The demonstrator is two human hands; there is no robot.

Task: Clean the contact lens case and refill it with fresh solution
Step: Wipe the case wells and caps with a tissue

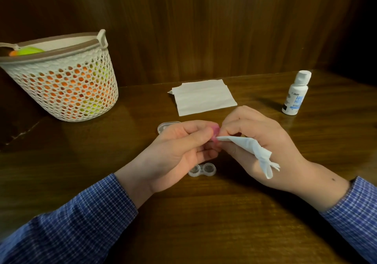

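My left hand [179, 151] pinches a small pink cap [215, 132] above the table. My right hand [259, 143] grips a twisted white tissue [251, 149], whose tip touches the pink cap. The clear two-well lens case [202, 169] lies uncapped on the table just under my hands. A clear lid or cap [164, 125] lies flat behind my left hand, partly hidden by it. The white solution bottle [295, 93] stands upright with its cap on at the right.
A folded white tissue sheet [203, 98] lies at the table's back middle. A perforated white basket [61, 78] with orange and green contents stands at the left. Dark wooden panels close off the back.
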